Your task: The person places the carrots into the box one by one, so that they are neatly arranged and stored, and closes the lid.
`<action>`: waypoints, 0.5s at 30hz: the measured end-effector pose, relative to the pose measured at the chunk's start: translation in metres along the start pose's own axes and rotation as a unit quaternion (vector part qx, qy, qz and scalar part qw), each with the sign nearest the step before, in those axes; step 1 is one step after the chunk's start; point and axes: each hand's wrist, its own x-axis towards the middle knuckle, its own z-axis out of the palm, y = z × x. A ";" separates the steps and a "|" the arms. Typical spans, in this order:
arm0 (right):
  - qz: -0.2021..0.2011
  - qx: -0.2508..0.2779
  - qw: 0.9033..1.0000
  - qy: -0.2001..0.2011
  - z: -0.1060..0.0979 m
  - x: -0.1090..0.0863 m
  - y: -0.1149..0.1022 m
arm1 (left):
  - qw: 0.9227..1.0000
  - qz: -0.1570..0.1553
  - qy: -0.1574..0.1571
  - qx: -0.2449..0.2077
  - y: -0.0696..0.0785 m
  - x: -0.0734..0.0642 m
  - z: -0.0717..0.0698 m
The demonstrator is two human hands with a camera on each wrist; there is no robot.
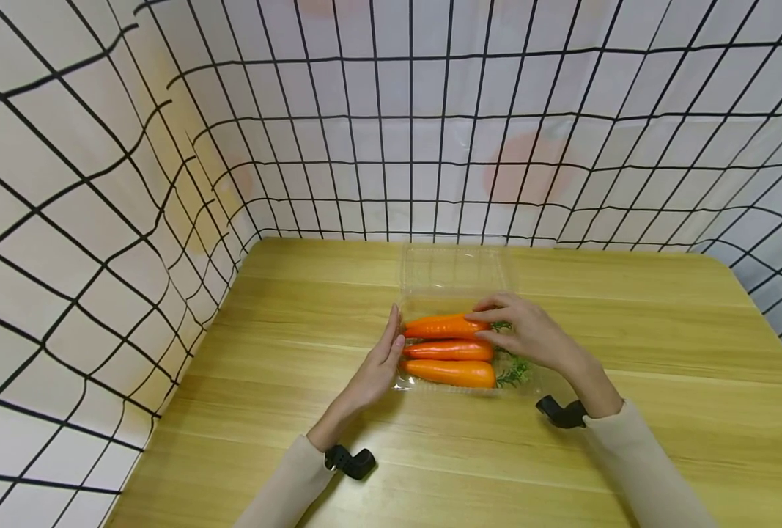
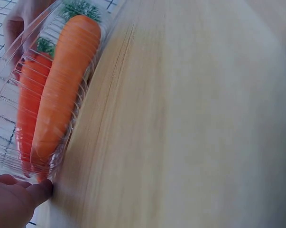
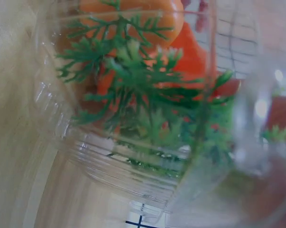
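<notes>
Three orange carrots lie side by side in a clear plastic container, green tops toward the right. In the head view these are the far carrot [image 1: 440, 325], the middle carrot [image 1: 450, 350] and the near carrot [image 1: 453, 372]. My right hand [image 1: 529, 334] pinches the thick end of the far carrot between thumb and fingers. Against the left end of the container [image 1: 404, 384] rests my left hand [image 1: 379, 367], its fingers straight. The left wrist view has the left thumb [image 2: 40, 192] at the container's edge. Leafy tops [image 3: 143, 90] show through the plastic in the right wrist view.
The container's clear lid [image 1: 456, 270] stands open at its far side. Beneath is a wood-grain table [image 1: 311, 308]. White cloth walls with a black grid [image 1: 410, 139] rise behind and at both sides. Each wrist wears a black camera mount [image 1: 351, 462].
</notes>
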 end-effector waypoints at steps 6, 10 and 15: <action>-0.010 -0.001 1.000 0.000 0.000 0.001 -0.001 | 1.000 -0.001 -0.001 0.003 0.001 0.000 0.000; -0.021 -0.005 1.000 0.004 0.001 0.001 -0.001 | 1.000 -0.001 0.000 0.007 0.001 0.000 0.000; -0.020 -0.006 1.000 0.004 0.004 0.001 -0.003 | 1.000 -0.001 0.000 0.007 0.000 0.000 0.000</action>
